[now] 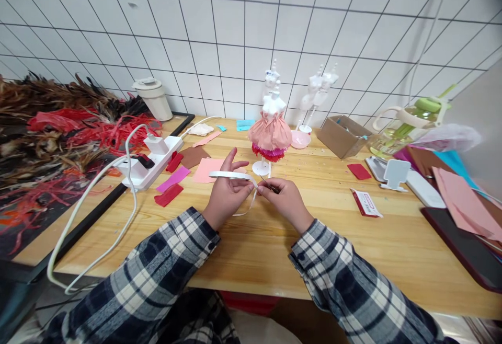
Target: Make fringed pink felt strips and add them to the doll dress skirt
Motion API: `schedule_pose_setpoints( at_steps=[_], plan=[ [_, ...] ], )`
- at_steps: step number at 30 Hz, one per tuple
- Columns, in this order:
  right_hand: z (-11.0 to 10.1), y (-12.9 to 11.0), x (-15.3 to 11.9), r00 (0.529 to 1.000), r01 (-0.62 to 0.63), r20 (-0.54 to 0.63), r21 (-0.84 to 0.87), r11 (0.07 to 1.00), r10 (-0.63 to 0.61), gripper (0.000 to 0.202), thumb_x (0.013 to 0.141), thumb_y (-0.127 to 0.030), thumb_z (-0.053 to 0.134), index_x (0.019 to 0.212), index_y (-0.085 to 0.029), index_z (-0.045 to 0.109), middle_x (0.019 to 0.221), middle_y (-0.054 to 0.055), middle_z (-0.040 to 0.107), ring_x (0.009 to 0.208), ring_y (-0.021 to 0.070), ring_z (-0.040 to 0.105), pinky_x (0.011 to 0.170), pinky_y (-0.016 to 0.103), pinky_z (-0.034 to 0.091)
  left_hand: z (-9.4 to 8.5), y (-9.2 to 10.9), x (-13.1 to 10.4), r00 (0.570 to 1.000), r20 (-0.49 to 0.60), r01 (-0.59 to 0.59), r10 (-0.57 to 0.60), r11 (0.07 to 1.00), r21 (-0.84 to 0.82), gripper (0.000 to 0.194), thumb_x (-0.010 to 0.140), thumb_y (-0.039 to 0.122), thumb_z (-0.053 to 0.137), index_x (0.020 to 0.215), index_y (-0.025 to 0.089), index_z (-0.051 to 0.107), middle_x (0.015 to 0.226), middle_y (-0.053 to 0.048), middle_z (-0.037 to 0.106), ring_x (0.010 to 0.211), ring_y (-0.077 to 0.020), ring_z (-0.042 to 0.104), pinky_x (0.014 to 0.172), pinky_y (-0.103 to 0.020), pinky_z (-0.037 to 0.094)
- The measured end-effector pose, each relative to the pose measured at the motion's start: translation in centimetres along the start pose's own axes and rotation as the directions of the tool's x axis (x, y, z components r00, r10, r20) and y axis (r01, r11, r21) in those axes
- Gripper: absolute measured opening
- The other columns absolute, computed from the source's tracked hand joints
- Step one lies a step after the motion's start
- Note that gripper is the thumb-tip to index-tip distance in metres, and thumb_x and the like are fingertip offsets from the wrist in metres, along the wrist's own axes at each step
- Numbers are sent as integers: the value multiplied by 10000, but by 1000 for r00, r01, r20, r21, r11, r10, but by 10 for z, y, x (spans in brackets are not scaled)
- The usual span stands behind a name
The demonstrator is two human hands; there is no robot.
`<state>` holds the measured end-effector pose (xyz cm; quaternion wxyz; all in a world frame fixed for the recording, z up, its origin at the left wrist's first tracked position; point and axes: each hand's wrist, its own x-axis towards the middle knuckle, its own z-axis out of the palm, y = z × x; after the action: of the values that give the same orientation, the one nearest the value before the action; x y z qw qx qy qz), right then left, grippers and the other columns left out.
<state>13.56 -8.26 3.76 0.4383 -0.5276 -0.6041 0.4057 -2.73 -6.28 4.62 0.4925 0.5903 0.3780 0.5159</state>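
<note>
A narrow roll of white tape (231, 174) sits on my left hand (229, 195), with its thumb and a finger closed on the tape and the other fingers stretched out. From the roll a thin white strip runs down between my hands. My right hand (283, 197) is closed around a small pointed metal tool (275, 189) with a dark handle, mostly hidden by the fingers. Its fingertips are at the strip. Just beyond my hands stands a small white dress form (273, 104) wearing a pink paper skirt (270, 134) with a red and magenta ruffle beneath.
Left lie coloured paper pieces (172, 178), a power strip (157, 163) with cables, and feathers (50, 103). Behind are more white dress forms (322, 85) and a pink bowl (301, 140). Rightward are a cardboard box (340, 137), a bottle (403, 127) and a phone stand (395, 174).
</note>
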Motion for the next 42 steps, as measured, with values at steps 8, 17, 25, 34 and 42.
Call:
schedule_pose_setpoints(
  at_steps=[8,17,25,34,42],
  plan=[
    [4,2,0,1000,15,-24,46,999,-14,186,775,-356,638,871,-200,668,816,29,725,781,178,667,754,298,502,5,-6,4,997,-69,-28,25,999,-35,954,651,168,756,1442,305,241,1107,-46,539,691,-61,613,680,-216,542],
    [-3,25,14,988,-105,-92,160,982,121,263,839,-372,511,1037,-210,570,1052,33,686,402,50,479,458,224,423,3,-4,4,995,-95,-3,3,1000,-3,976,652,133,730,1447,323,198,1102,-32,511,672,-54,605,660,-222,547],
    [-12,31,18,984,35,-157,-299,954,-85,201,833,-309,539,982,-224,645,809,6,694,728,156,610,706,271,446,5,-9,3,995,-33,88,-89,995,-40,1005,627,136,746,1446,333,198,1163,-60,527,686,-75,634,689,-267,566],
    [0,-1,-9,994,106,38,-404,909,-99,468,982,-433,233,731,-205,555,663,3,590,642,138,526,644,247,346,-9,-9,11,979,-201,12,-19,999,-34,953,637,154,757,1432,307,254,1191,-80,555,768,-107,663,766,-296,568],
    [4,-2,-9,996,75,76,-498,864,-42,426,987,-409,209,779,-218,527,706,19,605,678,159,542,654,256,340,-5,-10,9,985,-165,40,-43,999,-22,967,630,169,772,1434,310,255,1194,-81,559,733,-99,657,734,-285,569]
  ],
)
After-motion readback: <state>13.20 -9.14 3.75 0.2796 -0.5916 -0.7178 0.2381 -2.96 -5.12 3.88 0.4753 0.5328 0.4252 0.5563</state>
